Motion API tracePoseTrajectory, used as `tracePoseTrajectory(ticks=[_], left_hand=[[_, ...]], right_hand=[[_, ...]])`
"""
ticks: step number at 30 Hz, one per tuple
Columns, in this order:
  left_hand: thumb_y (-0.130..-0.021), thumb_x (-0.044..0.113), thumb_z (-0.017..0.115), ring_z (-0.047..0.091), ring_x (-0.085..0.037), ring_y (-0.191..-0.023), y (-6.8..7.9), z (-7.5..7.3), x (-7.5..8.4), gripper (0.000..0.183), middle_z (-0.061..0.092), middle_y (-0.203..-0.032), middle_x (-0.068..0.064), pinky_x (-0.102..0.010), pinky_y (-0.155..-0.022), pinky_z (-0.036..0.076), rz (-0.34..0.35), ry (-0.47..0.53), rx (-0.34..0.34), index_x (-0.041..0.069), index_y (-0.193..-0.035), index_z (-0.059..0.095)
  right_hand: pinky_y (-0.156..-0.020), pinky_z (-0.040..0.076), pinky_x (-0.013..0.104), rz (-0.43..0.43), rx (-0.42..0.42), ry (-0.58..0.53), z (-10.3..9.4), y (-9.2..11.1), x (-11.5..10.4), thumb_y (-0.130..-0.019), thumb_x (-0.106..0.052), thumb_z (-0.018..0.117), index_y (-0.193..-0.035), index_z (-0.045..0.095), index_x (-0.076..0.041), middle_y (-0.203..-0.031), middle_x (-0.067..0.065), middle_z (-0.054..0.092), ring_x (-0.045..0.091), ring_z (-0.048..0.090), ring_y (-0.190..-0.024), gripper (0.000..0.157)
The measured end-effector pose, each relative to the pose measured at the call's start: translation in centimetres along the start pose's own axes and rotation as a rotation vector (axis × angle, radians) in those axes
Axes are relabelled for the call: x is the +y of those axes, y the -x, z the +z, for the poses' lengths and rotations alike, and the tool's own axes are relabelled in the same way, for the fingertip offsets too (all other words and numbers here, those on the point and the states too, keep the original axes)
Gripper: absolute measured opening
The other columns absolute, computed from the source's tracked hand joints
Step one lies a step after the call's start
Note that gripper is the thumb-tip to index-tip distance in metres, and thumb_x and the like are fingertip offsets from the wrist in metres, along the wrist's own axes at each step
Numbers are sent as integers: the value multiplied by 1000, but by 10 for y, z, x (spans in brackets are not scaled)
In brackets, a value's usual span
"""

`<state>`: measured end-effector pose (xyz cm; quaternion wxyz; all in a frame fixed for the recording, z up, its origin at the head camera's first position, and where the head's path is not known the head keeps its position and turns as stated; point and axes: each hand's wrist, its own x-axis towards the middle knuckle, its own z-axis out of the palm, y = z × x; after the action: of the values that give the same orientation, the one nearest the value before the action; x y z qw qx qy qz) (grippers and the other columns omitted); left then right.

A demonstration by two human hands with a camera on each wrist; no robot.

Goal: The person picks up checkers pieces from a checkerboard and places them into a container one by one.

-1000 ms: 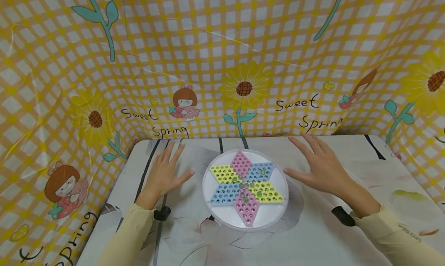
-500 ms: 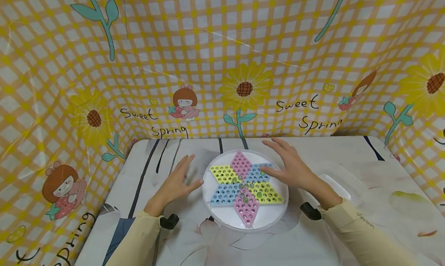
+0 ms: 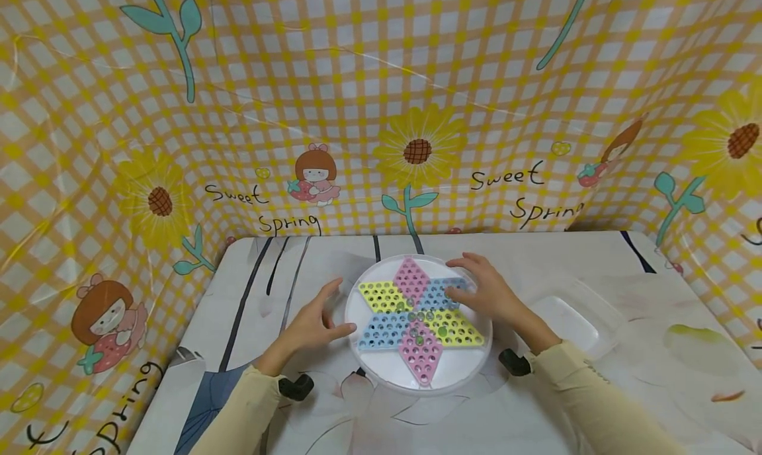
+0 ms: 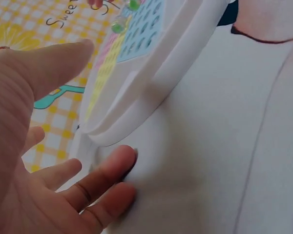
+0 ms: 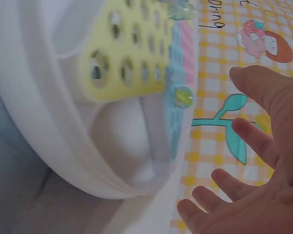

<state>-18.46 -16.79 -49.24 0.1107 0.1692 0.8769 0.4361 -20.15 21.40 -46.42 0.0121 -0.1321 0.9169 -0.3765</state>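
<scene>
A round white Chinese checkers board lies on the table, with a six-pointed star of pink, yellow and blue holed sections. Several clear and green glass marbles sit near the star's middle, and a few stand farther out. My left hand is beside the board's left rim, thumb and fingers spread apart with nothing between them. In the left wrist view its fingertips are close to the board's side wall. My right hand reaches over the upper right rim, its thumb overlapping the blue section. Its spread fingers hold nothing.
A transparent plastic tray stands on the table right of the board, partly behind the right forearm. The table has a floral cover. A yellow checked cloth hangs along the back and both sides.
Both hands have come inward toward the board, the left moving right and nearer, the right moving left over the rim. The board and marbles stay in place. The tray has come into fuller view.
</scene>
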Motion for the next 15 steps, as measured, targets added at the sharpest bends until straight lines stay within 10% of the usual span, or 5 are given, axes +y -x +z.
tracePoseTrajectory(ticks=[8,15], left_hand=[[-82,27,89,55,-12,-65,0,5,-4,96,60,-74,-3,-27,-61,45,-18,-23,-70,14,-159,32],[-80,24,91,55,-15,-69,1,1,-7,90,61,-77,0,-30,-66,43,-4,-25,-98,17,-154,41]], right_hand=[[-110,25,75,49,-18,15,8,-2,9,-92,-21,78,-121,68,-6,-156,33,31,58,29,-142,34],[-110,26,73,58,-36,34,11,-3,10,-90,-18,79,-110,71,-8,-155,34,33,59,31,-140,23]])
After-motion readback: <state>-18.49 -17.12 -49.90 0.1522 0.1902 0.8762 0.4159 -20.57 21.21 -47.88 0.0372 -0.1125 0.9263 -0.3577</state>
